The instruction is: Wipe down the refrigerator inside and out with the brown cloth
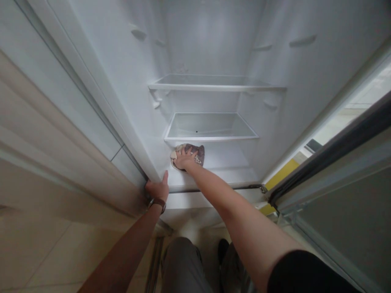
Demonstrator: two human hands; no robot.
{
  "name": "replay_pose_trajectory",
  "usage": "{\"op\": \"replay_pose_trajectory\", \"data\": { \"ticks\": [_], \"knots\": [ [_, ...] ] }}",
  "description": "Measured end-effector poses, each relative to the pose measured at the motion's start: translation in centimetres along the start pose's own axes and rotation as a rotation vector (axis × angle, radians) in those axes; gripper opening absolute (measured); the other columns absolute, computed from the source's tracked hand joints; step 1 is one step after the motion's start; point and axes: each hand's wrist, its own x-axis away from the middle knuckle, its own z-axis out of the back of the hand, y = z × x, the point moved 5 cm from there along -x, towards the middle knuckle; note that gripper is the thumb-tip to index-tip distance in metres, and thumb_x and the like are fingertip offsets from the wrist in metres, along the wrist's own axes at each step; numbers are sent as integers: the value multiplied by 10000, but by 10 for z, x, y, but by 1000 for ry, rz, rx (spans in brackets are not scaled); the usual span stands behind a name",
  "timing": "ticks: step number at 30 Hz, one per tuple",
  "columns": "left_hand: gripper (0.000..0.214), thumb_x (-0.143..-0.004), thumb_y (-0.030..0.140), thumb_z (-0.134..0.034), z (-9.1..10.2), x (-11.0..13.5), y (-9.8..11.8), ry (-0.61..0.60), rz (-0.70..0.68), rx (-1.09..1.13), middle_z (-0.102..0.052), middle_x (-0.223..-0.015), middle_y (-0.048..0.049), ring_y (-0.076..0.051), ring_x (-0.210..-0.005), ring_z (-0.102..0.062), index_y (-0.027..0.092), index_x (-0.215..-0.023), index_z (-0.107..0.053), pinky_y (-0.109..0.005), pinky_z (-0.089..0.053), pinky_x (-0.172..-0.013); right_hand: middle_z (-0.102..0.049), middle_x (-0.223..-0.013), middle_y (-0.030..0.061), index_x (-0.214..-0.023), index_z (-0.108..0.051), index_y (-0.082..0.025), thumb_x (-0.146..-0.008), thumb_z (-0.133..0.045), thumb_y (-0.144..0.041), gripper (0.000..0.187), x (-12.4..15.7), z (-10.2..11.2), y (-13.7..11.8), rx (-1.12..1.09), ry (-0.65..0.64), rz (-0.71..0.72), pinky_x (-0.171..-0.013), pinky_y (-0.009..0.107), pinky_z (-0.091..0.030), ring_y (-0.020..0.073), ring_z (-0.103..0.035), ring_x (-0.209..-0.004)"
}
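Observation:
Inside an open white fridge point(214, 158), my right hand point(185, 158) presses on a bunched brown-and-cream patterned cloth point(200, 154). The fingers are spread over the cloth, which lies against the fridge floor at the left, below the lowest shelf. My left hand point(158, 188), with a dark-strapped watch point(158, 204) at the wrist, grips the fridge's left front edge. Its thumb shows on the inner side, while the other fingers are mostly hidden around the outside.
An upper glass shelf point(216, 87) and a smaller lower shelf point(210, 138) span the fridge above the cloth. The open door point(336, 203) with its dark seal stands at the right. White tiled wall point(79, 93) runs along the left. My knees point(185, 260) are just below the fridge's front edge.

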Motion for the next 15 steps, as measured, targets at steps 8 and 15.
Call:
{"op": "replay_pose_trajectory", "data": {
  "ticks": [8, 15],
  "knots": [
    [495, -818, 546, -718, 3, -1, -2, 31, 47, -50, -773, -1029, -209, -337, -946, -760, 82, -989, -736, -391, -631, -787, -60, -1753, 0, -1644, -274, -386, -991, -336, -603, 690, -6, 24, 76, -72, 25, 24, -1178, 811, -17, 461, 21, -1588],
    [480, -777, 505, -760, 2, -3, -8, 62, 51, -4, -775, -1053, -206, -339, -954, -763, 79, -1000, -743, -398, -633, -803, -200, -1715, 108, -1641, -309, -315, -1021, -324, -576, 673, 27, 54, 232, -60, 169, -300, -1177, 809, -128, 464, -109, -1571]
  ]
}}
